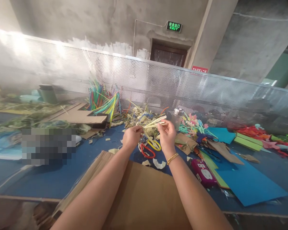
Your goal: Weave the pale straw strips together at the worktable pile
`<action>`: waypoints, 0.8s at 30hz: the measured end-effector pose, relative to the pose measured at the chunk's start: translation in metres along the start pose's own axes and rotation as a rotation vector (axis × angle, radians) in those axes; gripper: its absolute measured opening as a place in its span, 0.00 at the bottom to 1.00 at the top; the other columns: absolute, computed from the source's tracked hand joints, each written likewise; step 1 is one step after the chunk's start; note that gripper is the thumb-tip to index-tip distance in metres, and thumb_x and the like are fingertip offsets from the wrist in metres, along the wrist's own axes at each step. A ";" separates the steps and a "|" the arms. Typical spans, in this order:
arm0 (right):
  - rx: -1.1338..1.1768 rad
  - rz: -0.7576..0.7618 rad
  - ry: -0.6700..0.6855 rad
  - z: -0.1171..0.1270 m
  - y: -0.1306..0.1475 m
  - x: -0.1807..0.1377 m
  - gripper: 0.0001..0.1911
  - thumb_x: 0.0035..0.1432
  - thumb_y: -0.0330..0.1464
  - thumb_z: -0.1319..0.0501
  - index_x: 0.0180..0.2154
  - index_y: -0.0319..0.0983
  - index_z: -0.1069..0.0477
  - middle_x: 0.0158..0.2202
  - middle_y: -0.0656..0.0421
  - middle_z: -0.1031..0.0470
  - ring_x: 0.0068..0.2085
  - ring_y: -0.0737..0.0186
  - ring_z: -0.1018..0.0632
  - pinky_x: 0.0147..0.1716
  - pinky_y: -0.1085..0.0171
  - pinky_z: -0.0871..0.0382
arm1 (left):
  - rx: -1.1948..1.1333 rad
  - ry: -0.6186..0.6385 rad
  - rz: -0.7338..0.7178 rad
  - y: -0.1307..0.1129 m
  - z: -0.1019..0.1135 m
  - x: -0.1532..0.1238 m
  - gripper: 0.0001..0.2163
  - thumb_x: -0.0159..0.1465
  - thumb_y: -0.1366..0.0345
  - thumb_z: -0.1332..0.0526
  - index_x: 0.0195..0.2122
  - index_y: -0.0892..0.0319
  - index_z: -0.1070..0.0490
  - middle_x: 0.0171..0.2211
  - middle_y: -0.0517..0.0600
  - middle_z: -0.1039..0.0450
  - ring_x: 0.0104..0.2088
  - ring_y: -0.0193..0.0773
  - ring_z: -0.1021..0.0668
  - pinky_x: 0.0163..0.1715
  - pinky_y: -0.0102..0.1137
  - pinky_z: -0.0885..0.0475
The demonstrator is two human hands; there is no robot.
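Note:
Above the middle of the table, my left hand (132,138) pinches one end of some pale yellow strips (154,121); their material I cannot make out. My right hand (167,133), with a gold bracelet on its wrist, is closed on the other part of the same strips. Below and between the hands lie a red loop (147,151) and a yellow loop (156,145), perhaps scissor handles, partly hidden. Just beyond the hands spreads a tangled heap of pale and green scraps (134,116).
Brown cardboard (144,195) lies at the near edge. Coloured pipe cleaners (96,95) stand behind, left of a clear bottle (177,118). On the right are a purple box (203,172) and blue sheets (252,182). A perforated metal screen (124,76) borders the back.

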State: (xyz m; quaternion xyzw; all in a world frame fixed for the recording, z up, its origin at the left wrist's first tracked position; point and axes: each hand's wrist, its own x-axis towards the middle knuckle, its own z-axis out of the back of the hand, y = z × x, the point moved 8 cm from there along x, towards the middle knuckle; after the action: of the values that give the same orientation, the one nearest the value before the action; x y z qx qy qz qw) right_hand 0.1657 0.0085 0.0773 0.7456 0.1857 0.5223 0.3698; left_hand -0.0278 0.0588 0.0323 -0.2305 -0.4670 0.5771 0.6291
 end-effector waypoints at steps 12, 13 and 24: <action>0.279 -0.286 -0.144 0.000 -0.020 -0.010 0.21 0.42 0.45 0.31 0.26 0.39 0.39 0.25 0.61 0.26 0.29 0.62 0.21 0.30 0.63 0.25 | -0.051 0.152 0.017 0.007 -0.019 0.003 0.13 0.57 0.56 0.43 0.26 0.56 0.23 0.17 0.46 0.27 0.18 0.34 0.28 0.19 0.27 0.41; 0.260 -0.288 -0.147 0.000 -0.021 -0.011 0.21 0.42 0.45 0.31 0.26 0.40 0.39 0.24 0.62 0.26 0.28 0.62 0.21 0.29 0.63 0.25 | -0.043 0.146 0.030 0.008 -0.018 0.003 0.13 0.58 0.56 0.44 0.26 0.55 0.23 0.17 0.46 0.27 0.18 0.34 0.28 0.19 0.27 0.41; 0.267 -0.308 -0.195 0.005 -0.022 -0.008 0.17 0.39 0.39 0.29 0.26 0.38 0.34 0.25 0.61 0.25 0.28 0.63 0.22 0.28 0.66 0.27 | 0.023 0.137 0.072 0.003 -0.013 -0.003 0.13 0.57 0.56 0.44 0.25 0.54 0.23 0.18 0.45 0.26 0.19 0.34 0.26 0.18 0.27 0.42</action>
State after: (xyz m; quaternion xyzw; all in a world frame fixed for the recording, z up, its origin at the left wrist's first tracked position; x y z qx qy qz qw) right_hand 0.1696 0.0155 0.0549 0.7977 0.3283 0.3558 0.3595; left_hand -0.0180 0.0600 0.0230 -0.2788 -0.4078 0.5874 0.6410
